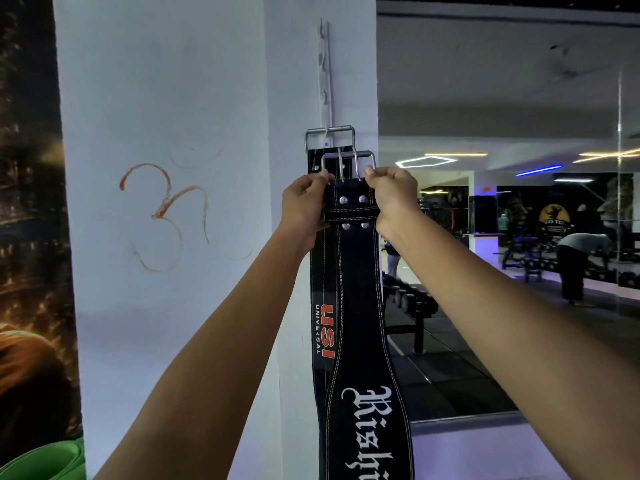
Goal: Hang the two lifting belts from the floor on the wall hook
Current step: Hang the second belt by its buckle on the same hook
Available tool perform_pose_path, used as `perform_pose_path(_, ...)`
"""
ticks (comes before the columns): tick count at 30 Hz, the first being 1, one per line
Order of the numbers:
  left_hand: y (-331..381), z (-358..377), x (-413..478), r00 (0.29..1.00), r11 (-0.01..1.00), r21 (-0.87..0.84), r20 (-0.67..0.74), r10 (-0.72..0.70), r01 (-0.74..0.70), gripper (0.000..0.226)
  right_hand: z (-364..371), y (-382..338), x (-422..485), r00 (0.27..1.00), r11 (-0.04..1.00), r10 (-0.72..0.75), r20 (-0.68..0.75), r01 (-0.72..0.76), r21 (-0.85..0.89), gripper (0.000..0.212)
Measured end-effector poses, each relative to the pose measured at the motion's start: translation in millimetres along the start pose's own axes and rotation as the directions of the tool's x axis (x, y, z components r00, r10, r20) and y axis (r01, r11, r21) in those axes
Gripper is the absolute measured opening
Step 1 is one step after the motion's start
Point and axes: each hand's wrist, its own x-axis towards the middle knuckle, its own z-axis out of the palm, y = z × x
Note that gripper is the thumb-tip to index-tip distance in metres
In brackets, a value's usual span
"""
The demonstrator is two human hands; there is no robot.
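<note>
A black lifting belt marked USI (323, 327) hangs flat against the white pillar, its metal buckle (329, 132) caught on the lowest hook of a white hook rail (325, 74). In front of it I hold a second black belt with white gothic lettering (360, 306). My left hand (304, 206) grips its left edge just under the buckle (348, 161), and my right hand (393, 199) grips the right edge. This buckle sits below the hook, over the first belt's top.
The white pillar (166, 237) carries a reddish painted symbol. A mirror wall at right reflects a dumbbell rack (408, 299), benches and a bent-over person (575, 265). A green object (45, 462) lies at the bottom left.
</note>
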Motion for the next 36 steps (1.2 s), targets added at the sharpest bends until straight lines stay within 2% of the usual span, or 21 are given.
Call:
perform_pose_path(5, -15.8, -0.7, 26.8, 0.999, 0.999, 0.019, -0.009, 0.041, -0.040, 0.017, 5.2, 17.0, 25.0, 1.000, 0.999, -0.028, -0.011, 0.028, 0.016, 0.020)
perform_pose_path(13, -37.9, 17.5, 104.8, 0.980, 0.988, 0.043, -0.121, 0.155, -0.151, 0.024, 23.8, 32.7, 100.9, 0.991, 0.990, -0.132, 0.020, 0.131, 0.052, 0.015)
perform_pose_path(16, -39.2, 27.1, 146.8, 0.953, 0.973, 0.071, -0.197, 0.232, -0.222, 0.021, 39.2, 30.3, 138.7, 0.982, 0.981, -0.182, 0.045, 0.178, 0.082, 0.015)
perform_pose_path(22, 3.4, 41.1, 230.5, 0.895, 0.939, 0.108, -0.285, 0.345, -0.327, 0.032, 86.0, -9.8, 208.1, 0.952, 0.954, -0.295, 0.079, 0.288, 0.088, 0.025)
perform_pose_path(25, 20.8, 47.0, 263.4, 0.879, 0.933, 0.157, -0.315, 0.357, -0.323, 0.040, 101.3, -28.5, 231.3, 0.950, 0.951, -0.303, 0.072, 0.298, 0.078, 0.031)
perform_pose_path(28, 24.5, 49.6, 292.8, 0.878, 0.946, 0.149, -0.352, 0.324, -0.289, 0.022, 111.2, -31.5, 252.9, 0.958, 0.961, -0.273, 0.082, 0.269, 0.057, 0.025)
perform_pose_path(31, 17.6, 49.3, 302.4, 0.898, 0.958, 0.128, -0.334, 0.287, -0.258, 0.024, 119.4, -22.4, 271.7, 0.967, 0.971, -0.239, 0.090, 0.237, 0.039, 0.028)
perform_pose_path(34, 11.8, 50.1, 316.4, 0.886, 0.951, 0.142, -0.349, 0.307, -0.273, 0.027, 125.4, -15.5, 283.1, 0.969, 0.973, -0.232, 0.082, 0.229, 0.042, 0.028)
perform_pose_path(36, 11.6, 51.7, 317.4, 0.884, 0.956, 0.100, -0.364, 0.293, -0.276, 0.009, 127.9, -14.8, 289.2, 0.970, 0.972, -0.231, 0.075, 0.225, 0.071, 0.023)
